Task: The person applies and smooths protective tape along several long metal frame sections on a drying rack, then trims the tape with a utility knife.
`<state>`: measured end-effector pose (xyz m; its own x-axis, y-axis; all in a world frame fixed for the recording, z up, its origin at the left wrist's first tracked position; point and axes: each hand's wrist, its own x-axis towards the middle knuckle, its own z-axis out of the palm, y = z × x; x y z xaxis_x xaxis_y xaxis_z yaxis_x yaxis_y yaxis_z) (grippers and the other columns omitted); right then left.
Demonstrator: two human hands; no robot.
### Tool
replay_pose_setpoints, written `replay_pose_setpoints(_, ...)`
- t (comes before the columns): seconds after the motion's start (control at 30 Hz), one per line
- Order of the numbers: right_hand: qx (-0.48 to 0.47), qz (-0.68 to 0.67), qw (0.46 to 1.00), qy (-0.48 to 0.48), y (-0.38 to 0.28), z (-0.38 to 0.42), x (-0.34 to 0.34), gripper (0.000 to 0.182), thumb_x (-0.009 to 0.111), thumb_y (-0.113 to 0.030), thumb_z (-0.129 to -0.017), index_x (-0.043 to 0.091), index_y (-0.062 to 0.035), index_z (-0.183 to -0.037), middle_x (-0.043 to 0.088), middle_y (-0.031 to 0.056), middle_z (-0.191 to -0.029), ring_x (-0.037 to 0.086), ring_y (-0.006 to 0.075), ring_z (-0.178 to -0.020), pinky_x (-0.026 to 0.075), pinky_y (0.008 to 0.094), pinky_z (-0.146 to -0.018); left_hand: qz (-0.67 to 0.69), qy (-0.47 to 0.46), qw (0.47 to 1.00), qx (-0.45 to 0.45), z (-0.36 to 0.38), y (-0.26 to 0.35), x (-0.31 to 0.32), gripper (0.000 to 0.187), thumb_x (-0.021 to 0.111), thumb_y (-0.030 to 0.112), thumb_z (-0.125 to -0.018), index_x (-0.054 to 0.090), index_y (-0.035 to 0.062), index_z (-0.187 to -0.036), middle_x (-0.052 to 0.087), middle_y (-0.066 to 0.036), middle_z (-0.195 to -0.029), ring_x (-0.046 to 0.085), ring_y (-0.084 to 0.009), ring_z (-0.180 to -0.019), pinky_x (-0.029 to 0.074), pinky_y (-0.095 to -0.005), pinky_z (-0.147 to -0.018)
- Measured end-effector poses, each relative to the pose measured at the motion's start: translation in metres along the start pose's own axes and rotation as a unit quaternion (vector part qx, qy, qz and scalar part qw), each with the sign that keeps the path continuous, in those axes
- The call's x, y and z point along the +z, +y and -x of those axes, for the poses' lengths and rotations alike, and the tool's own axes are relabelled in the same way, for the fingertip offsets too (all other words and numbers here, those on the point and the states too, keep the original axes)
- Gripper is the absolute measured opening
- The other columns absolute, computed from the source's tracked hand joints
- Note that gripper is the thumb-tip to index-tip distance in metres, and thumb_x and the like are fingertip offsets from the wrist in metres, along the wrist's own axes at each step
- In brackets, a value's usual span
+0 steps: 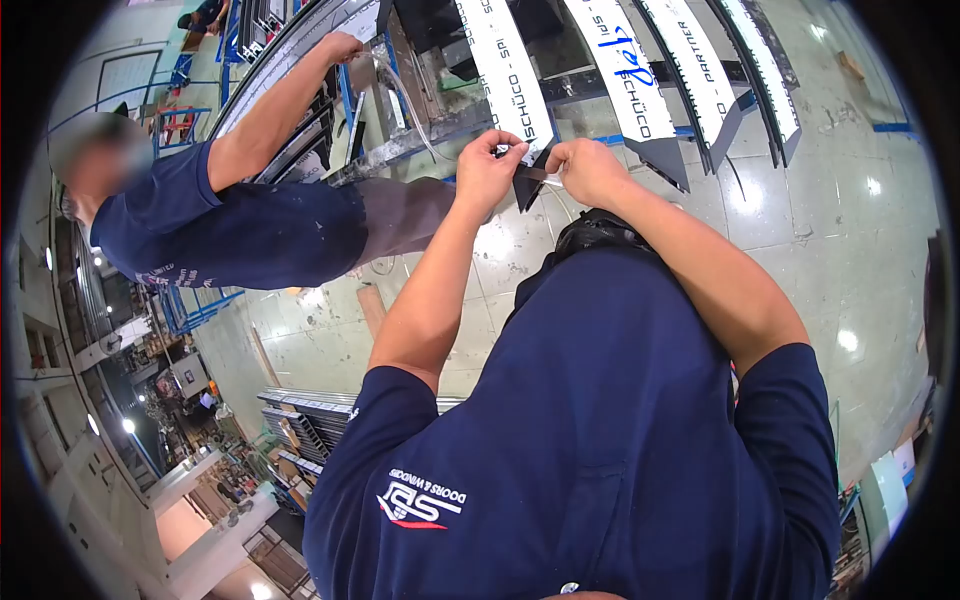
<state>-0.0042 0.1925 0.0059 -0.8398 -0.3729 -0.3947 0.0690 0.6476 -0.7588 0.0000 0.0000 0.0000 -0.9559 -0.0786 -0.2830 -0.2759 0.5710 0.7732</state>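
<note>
Both my hands are at the near, mitred end of a dark aluminium profile [517,88] covered in white printed film. My left hand [486,170] is closed in a pinch beside the profile's left edge; whatever lies between its fingertips is too small to make out. On the other side, my right hand [592,172] has its fingers curled round the end of a thin pale strip [546,179]. This strip crosses the dark tip of the profile toward my left hand. Its full length is hidden.
More film-covered profiles [625,75] lie to the right, their pointed ends overhanging a blue-edged rack [610,140]. At the left a co-worker [240,225] in a dark shirt reaches over the rack, a hand near a looped pale strip [405,95]. Stacked profiles [310,415] stand lower left.
</note>
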Motion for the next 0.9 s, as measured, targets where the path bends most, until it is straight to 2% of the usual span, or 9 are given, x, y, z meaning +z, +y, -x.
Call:
replay_pose_setpoints(0.17, -0.002, -0.012, 1.000, 0.001, 0.005, -0.004, 0.002, 0.028, 0.054, 0.004, -0.076, 0.073, -0.0075, -0.093, 0.071, 0.0139, -0.097, 0.067, 0.0303, -0.095, 0.052, 0.0387, -0.084, 0.035, 0.070, 0.996, 0.035, 0.006, 0.009, -0.002, 0.013, 0.072, 0.015, -0.084, 0.068, 0.0032, -0.087, 0.063, -0.001, -0.068, 0.054, -0.0077, -0.060, 0.045, -0.0254, -0.057)
replay_pose_setpoints(0.27, 0.002, -0.018, 1.000, -0.007, 0.002, -0.003, 0.006, 0.027, 0.054, 0.004, -0.076, 0.073, -0.0073, -0.092, 0.071, 0.0139, -0.096, 0.067, 0.0303, -0.095, 0.052, 0.0385, -0.083, 0.047, 0.094, 0.993, 0.057, 0.008, -0.008, 0.000, 0.013, 0.072, 0.015, -0.085, 0.067, 0.0030, -0.088, 0.062, -0.001, -0.067, 0.053, -0.0068, -0.059, 0.044, -0.0248, -0.055)
replay_pose_setpoints(0.4, 0.003, -0.033, 0.999, 0.004, 0.001, -0.003, 0.006, 0.026, 0.055, 0.003, -0.076, 0.073, -0.0072, -0.092, 0.071, 0.0137, -0.096, 0.067, 0.0300, -0.095, 0.052, 0.0384, -0.083, 0.090, 0.087, 0.992, 0.017, 0.016, -0.002, -0.004, 0.013, 0.071, 0.015, -0.086, 0.066, 0.0029, -0.089, 0.062, 0.000, -0.067, 0.053, -0.0055, -0.058, 0.043, -0.0239, -0.053)
replay_pose_setpoints(0.5, -0.007, -0.013, 1.000, 0.000, -0.001, -0.004, 0.006, 0.026, 0.056, 0.003, -0.076, 0.073, -0.0073, -0.092, 0.071, 0.0135, -0.096, 0.067, 0.0297, -0.094, 0.052, 0.0381, -0.083, 0.081, 0.109, 0.990, 0.030, 0.021, -0.006, 0.000, 0.013, 0.071, 0.015, -0.087, 0.065, 0.0034, -0.090, 0.062, 0.001, -0.068, 0.052, -0.0043, -0.057, 0.043, -0.0229, -0.052)
replay_pose_setpoints(0.57, -0.027, -0.019, 0.999, 0.006, 0.001, -0.004, 0.009, 0.025, 0.056, 0.002, -0.076, 0.073, -0.0073, -0.092, 0.071, 0.0133, -0.096, 0.067, 0.0294, -0.094, 0.052, 0.0379, -0.083, 0.069, 0.144, 0.984, 0.078, 0.025, -0.007, 0.001, 0.013, 0.072, 0.015, -0.087, 0.066, 0.0043, -0.090, 0.061, 0.001, -0.069, 0.052, -0.0043, -0.058, 0.043, -0.0224, -0.053)
replay_pose_setpoints(0.8, -0.004, -0.037, 0.999, -0.025, -0.003, -0.005, 0.009, 0.025, 0.056, 0.002, -0.076, 0.073, -0.0056, -0.094, 0.072, 0.0137, -0.096, 0.068, 0.0284, -0.093, 0.052, 0.0370, -0.083, 0.112, 0.170, 0.978, 0.051, 0.033, -0.018, 0.001, 0.013, 0.071, 0.014, -0.088, 0.065, 0.0027, -0.090, 0.061, 0.002, -0.071, 0.051, -0.0039, -0.060, 0.043, -0.0219, -0.053)
replay_pose_setpoints(0.9, -0.008, -0.034, 0.999, -0.033, -0.003, -0.003, 0.009, 0.026, 0.055, 0.003, -0.076, 0.072, -0.0046, -0.095, 0.071, 0.0139, -0.095, 0.068, 0.0284, -0.092, 0.052, 0.0365, -0.083, 0.169, 0.188, 0.967, 0.019, 0.035, -0.019, -0.003, 0.013, 0.071, 0.013, -0.089, 0.066, 0.0015, -0.091, 0.061, 0.003, -0.077, 0.049, -0.0025, -0.066, 0.041, -0.0191, -0.059)
